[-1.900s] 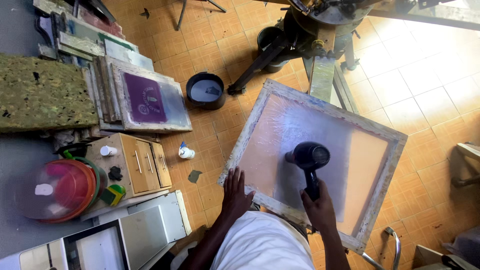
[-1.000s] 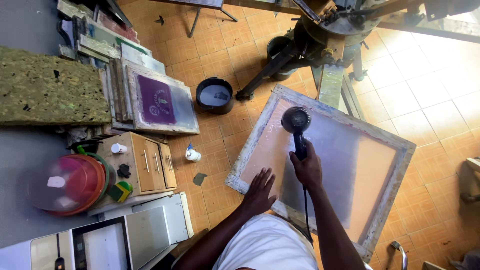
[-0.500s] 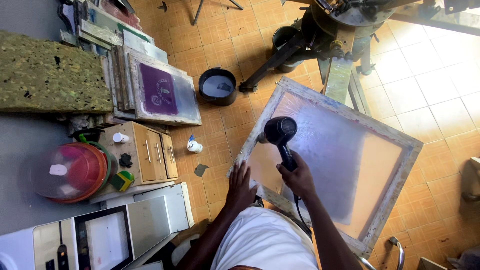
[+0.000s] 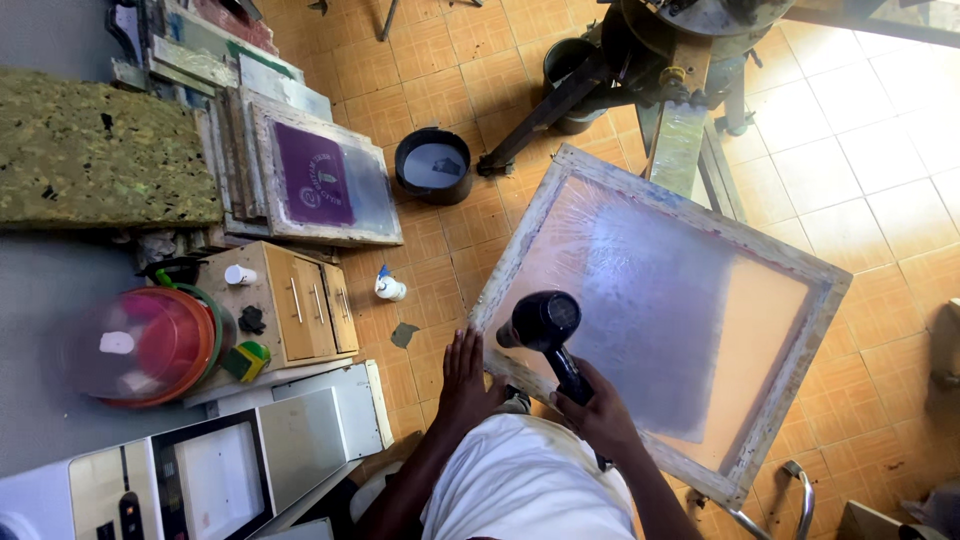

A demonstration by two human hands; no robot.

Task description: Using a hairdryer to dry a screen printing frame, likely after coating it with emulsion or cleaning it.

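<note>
At the far left we saw a green speckled foam slab (image 4: 95, 150) lying on a grey table (image 4: 40, 310), and beside it a stack of wooden screen frames (image 4: 320, 175) leaning together, the top one carrying a purple print. Below them stood a small wooden cabinet (image 4: 290, 300) with a red lidded container (image 4: 140, 345) at its left edge, and a white appliance (image 4: 220, 470) nearer to us. These crowded the left side, leaving only a narrow strip of tiled floor (image 4: 440, 230) between them and the big frame; in that strip sat a black bucket (image 4: 433, 165) and a small white bottle (image 4: 388, 288).

Our left hand (image 4: 468, 375) lay flat, fingers spread, pressed on the near left edge of the large screen frame (image 4: 560, 195), gripping nothing. Our right hand (image 4: 600, 410) was closed around the handle of a black hair dryer (image 4: 540, 322), whose head hovered over the frame's left corner, just inside the wooden rim, close to the mesh.

The large screen frame sat tilted like a diamond across the middle of the view, its near edge close to our body and its far corner close to the foot of a dark metal press stand (image 4: 640, 60). To the right of the frame the floor lay open and sunlit.
</note>
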